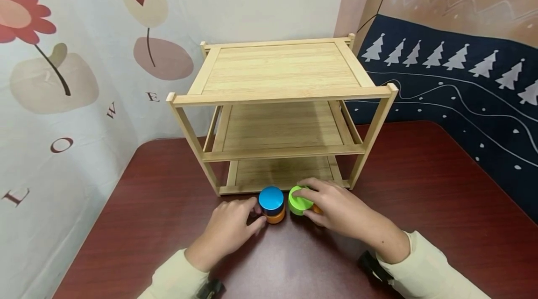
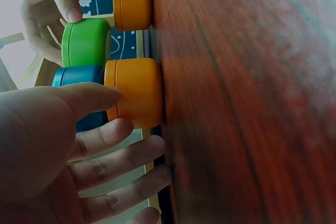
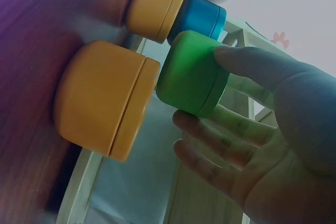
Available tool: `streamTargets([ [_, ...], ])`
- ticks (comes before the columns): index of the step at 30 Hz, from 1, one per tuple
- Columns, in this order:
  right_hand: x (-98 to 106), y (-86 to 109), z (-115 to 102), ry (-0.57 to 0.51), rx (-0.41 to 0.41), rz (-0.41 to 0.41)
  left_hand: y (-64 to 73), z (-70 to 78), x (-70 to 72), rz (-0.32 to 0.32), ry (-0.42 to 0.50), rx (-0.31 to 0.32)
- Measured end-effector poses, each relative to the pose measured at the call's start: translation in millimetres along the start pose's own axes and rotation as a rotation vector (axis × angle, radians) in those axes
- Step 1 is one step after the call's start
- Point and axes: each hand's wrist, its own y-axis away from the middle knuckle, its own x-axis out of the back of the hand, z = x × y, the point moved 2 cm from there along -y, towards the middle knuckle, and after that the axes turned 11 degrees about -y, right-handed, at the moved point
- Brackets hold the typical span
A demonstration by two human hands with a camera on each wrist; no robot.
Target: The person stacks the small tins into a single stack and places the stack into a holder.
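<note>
In the head view a small blue lidded jar (image 1: 271,197) stands on an orange jar (image 1: 275,217) at the table's middle. My left hand (image 1: 231,225) is at the left of this stack. Its thumb touches or nearly touches the orange jar in the left wrist view, and the other fingers extend loosely beside it. My right hand (image 1: 336,205) pinches a green jar (image 3: 191,72) between thumb and fingers. A second orange jar (image 3: 100,98) rests on the table below and beside the green one, mostly hidden by the right hand in the head view.
A three-tier wooden shelf (image 1: 281,95) stands directly behind the jars, its lower front rail close to them. The dark red table (image 1: 159,187) extends to both sides. Printed cloth (image 1: 252,4) hangs behind and at the left, with a dark patterned cloth (image 1: 454,98) at the right.
</note>
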Motion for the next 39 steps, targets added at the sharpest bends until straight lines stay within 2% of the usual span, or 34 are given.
streamTargets([
  [17,5,1.4,-4,-0.055,-0.051,0.011,0.9,-0.2,-1.1,-0.020,0.012,0.017],
  [32,9,2.5,-7,-0.090,-0.037,0.043,1.3,-0.9,-2.3,-0.018,-0.009,0.012],
  [39,13,2.4,-9,-0.088,-0.014,0.092,0.7,-0.1,-4.1,-0.033,0.000,0.016],
])
